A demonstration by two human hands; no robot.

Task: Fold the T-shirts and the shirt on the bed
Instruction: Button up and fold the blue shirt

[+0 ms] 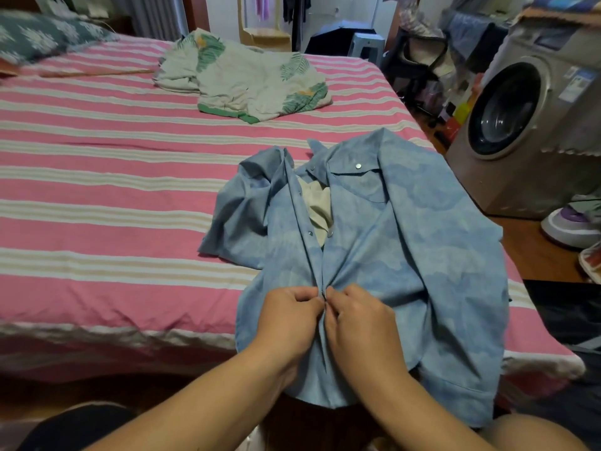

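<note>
A light blue snap-button shirt [396, 242] lies face up on the near right part of the bed [97, 196], its hem hanging over the bed's edge. Its upper front gapes open, showing pale lining. My left hand [289, 317] pinches the left front edge at a snap low on the placket. My right hand [361, 320] pinches the right front edge against it, the fingertips of both hands meeting. A crumpled cream T-shirt with green leaf print [247, 79] lies farther back in the middle of the bed.
The bed has a pink and cream striped sheet and a blue patterned pillow [39, 37] at the far left. A washing machine [520, 125] stands close to the bed's right side, with shoes [572, 226] on the floor beside it.
</note>
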